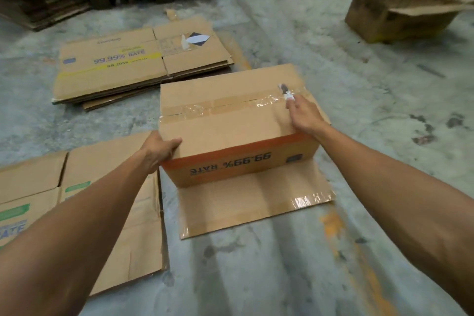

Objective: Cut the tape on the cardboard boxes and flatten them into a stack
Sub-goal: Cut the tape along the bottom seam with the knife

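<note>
box (230, 120): brown, upside down, left fingers (172, 143) on its near corner
tape (225, 105): clear, along top seam, beside right fingers (295, 102)
stack (138, 64): flattened, beyond the left fingers

My right hand (305, 115) is covering most of the cutter (286, 91); only its blurred tip is showing. My left hand (160, 150) is hiding the box (230, 120) corner. The frame edge is cropping the flattened sheet (77, 213) at left and the blurred open carton (400, 7) at right.
</note>
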